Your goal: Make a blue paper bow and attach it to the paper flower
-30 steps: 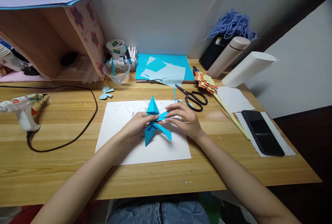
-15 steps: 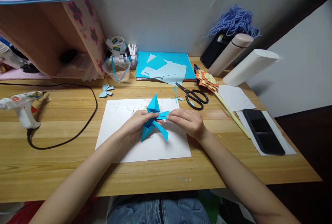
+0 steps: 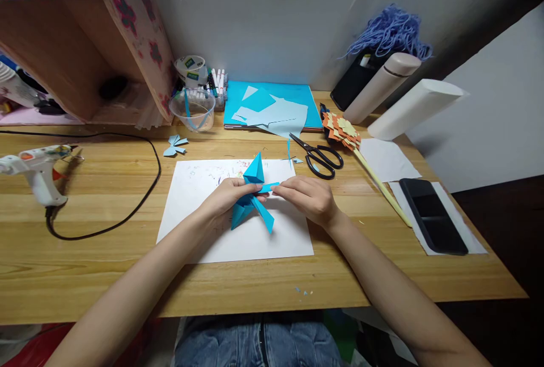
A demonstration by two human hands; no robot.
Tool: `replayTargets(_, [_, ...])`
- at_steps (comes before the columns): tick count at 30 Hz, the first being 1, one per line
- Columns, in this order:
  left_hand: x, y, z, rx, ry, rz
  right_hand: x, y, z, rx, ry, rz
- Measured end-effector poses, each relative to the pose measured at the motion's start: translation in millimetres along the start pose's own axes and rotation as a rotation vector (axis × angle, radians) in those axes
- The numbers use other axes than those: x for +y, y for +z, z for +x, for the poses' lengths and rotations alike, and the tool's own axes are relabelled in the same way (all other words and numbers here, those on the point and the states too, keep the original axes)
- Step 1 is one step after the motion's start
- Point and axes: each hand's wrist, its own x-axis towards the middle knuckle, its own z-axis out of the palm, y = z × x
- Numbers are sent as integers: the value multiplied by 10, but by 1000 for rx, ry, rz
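A folded blue paper figure (image 3: pixel 254 197) with pointed flaps is held over a white sheet (image 3: pixel 199 214) on the wooden desk (image 3: pixel 106 265). My left hand (image 3: pixel 227 200) is closed on its middle from the left. My right hand (image 3: pixel 308 200) pinches a narrow flap of it on the right. One point stands up behind the fingers and two points hang down toward me.
Black scissors (image 3: pixel 318 157) lie just behind my right hand. A glue gun (image 3: pixel 36 171) and its black cord (image 3: pixel 140 186) sit at left, a small blue paper bow (image 3: pixel 175 146), a plastic cup (image 3: pixel 192 111), blue paper sheets (image 3: pixel 272 109) at the back, a phone (image 3: pixel 432 215) at right.
Both hands have drawn closer on the figure, pressing the right flap narrower. The figure's lower points have shifted slightly left. The view has moved a little.
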Motion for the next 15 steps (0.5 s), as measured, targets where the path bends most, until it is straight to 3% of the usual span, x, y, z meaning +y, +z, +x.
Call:
replayTargets(3, [-16, -12, 15, -10, 39, 14, -38, 34, 45, 64, 38, 43])
replayTargets(7, [-25, -21, 18, -18, 58, 22, -96, 71, 100, 138, 220, 176])
replayTargets(15, [-56, -6, 8, -32, 149, 175, -143, 137, 93, 50, 562, 507])
